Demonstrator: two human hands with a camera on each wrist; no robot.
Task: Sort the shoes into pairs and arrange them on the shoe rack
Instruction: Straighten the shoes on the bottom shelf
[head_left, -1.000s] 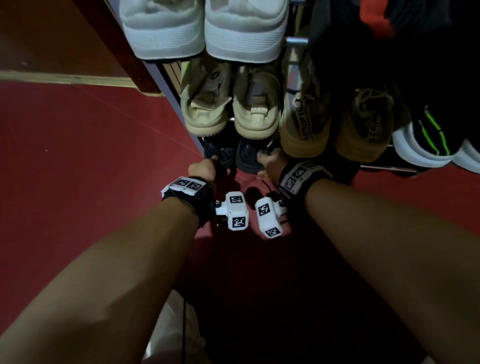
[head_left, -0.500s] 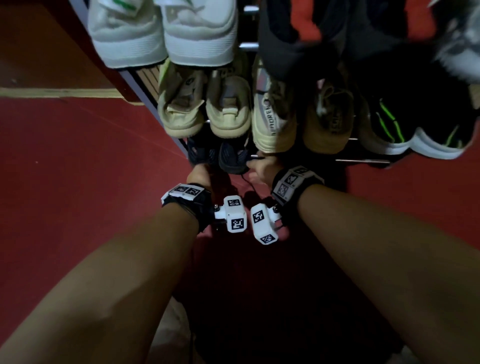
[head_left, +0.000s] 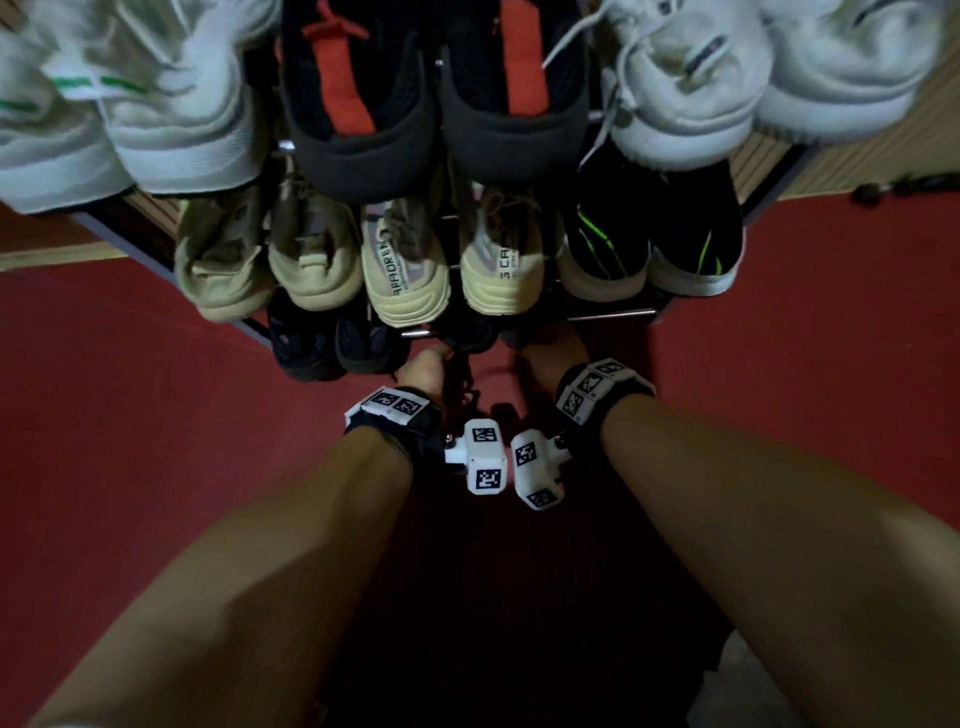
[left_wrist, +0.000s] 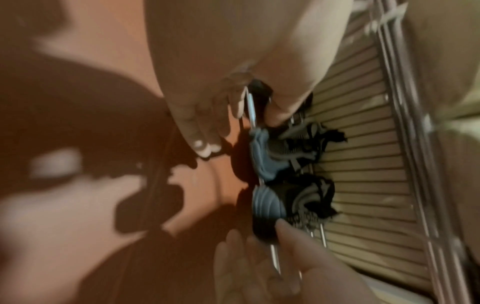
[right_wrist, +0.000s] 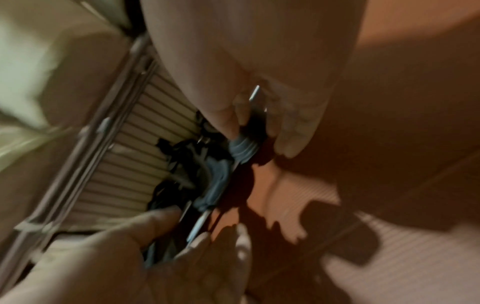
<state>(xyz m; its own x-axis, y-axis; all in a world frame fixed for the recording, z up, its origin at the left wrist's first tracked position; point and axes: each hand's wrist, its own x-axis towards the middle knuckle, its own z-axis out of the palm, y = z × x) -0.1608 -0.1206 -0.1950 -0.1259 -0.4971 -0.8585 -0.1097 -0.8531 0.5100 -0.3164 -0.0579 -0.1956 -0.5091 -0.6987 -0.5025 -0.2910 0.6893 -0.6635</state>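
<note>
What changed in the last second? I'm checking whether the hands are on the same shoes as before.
The left hand and right hand shifted right along the shoe rack's bottom tier, off the dark pair at its left end. Each now pinches a shoe of the blue-soled dark pair. That left-end pair and the upper rows stayed put.

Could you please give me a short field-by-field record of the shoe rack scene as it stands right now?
top tier: white sneakers, black sneakers with red tongues, white laced sneakers
middle tier: beige sneakers, cream lettered sneakers, black sneakers with green stripes
bottom tier: dark knit shoes at the left
left hand: grip on a dark blue-soled shoe at the metal rack rail
right hand: grip on the matching dark shoe
floor: red floor
</note>
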